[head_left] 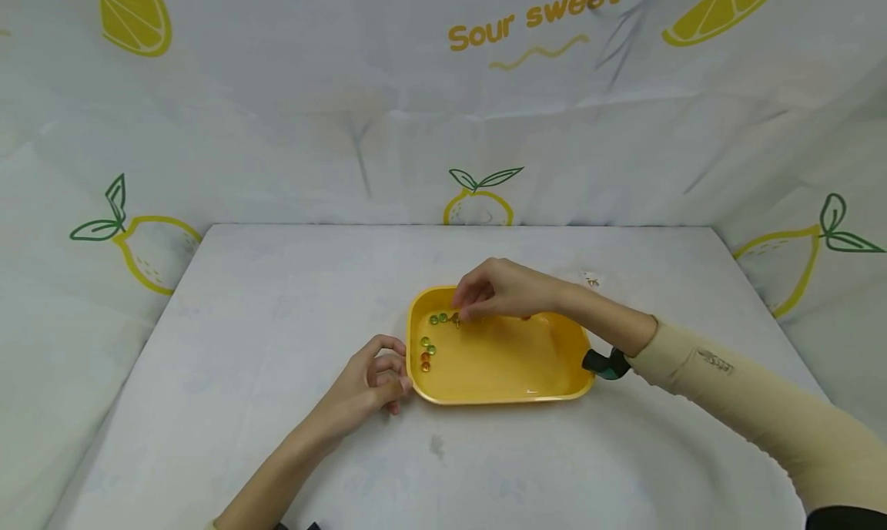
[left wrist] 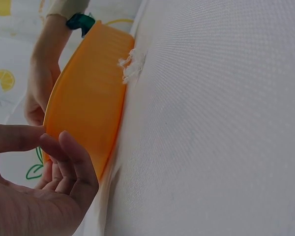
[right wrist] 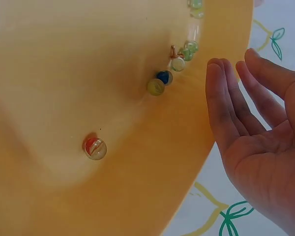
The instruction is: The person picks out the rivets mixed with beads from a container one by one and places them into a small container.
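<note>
A yellow tray (head_left: 499, 384) stands on the white table, with glass marbles inside. Green marbles (head_left: 433, 320) and orange marbles (head_left: 426, 357) lie along its left side. My left hand (head_left: 367, 384) touches the tray's left edge; in the left wrist view its bent fingers (left wrist: 76, 162) rest against the outer wall. Over the far rim is my right hand (head_left: 502, 290), fingers pointing down near the green marbles. The right wrist view shows that hand (right wrist: 255, 113) with nothing between fingers and thumb. Close by lie a blue marble (right wrist: 164, 76) and a yellow marble (right wrist: 156, 87); a red-streaked marble (right wrist: 95, 148) sits apart.
White cloth with lemon prints (head_left: 478, 206) hangs behind and beside the table (head_left: 277, 306). A dark green band (head_left: 606, 364) is at the right wrist, near the tray's right end. A frayed white bit (left wrist: 132, 66) lies beside the tray's base.
</note>
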A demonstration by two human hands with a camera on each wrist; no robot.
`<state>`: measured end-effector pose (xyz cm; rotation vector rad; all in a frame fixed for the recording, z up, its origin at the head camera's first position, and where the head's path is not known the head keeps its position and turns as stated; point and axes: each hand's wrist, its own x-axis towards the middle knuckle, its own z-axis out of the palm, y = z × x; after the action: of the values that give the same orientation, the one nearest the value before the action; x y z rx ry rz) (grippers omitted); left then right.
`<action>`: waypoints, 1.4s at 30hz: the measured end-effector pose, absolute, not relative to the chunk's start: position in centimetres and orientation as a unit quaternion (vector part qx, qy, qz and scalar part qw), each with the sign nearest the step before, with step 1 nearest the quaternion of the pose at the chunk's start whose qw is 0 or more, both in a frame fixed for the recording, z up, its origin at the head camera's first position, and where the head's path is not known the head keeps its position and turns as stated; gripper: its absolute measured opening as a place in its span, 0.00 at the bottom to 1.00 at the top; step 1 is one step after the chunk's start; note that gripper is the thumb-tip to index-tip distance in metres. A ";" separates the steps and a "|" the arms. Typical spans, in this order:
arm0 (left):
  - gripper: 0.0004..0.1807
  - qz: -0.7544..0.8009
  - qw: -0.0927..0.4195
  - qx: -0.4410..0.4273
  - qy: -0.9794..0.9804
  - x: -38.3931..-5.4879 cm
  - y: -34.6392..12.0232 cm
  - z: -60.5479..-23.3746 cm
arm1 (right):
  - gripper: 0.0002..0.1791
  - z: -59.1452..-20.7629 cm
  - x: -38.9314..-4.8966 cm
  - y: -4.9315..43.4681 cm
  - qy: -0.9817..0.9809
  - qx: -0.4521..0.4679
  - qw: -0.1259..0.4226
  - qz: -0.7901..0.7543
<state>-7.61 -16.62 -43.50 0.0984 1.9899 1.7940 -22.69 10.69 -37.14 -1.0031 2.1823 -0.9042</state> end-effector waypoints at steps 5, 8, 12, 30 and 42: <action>0.27 0.653 0.230 0.035 0.720 -7.6 -16.6 -43.5 | 0.11 -37.6 -22.8 10.4 0.809 -0.393 0.291 -0.325; 0.27 0.654 0.230 0.036 0.720 -7.6 -16.6 -43.5 | 0.11 -37.8 -22.7 10.1 0.806 -0.398 0.302 -0.316; 0.27 0.654 0.230 0.034 0.720 -7.6 -16.6 -43.5 | 0.12 -38.1 -22.6 9.8 0.811 -0.393 0.317 -0.295; 0.27 0.653 0.229 0.027 0.722 -7.5 -16.5 -43.3 | 0.15 -38.5 -22.8 9.3 0.834 -0.373 0.350 -0.208; 0.27 0.657 0.229 0.033 0.718 -7.6 -16.6 -43.5 | 0.09 -38.8 -22.5 9.1 0.817 -0.395 0.365 -0.210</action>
<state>-7.55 -16.57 -43.52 0.0919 1.9768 1.8077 -22.51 9.13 -38.84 -1.0166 2.1003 -0.5403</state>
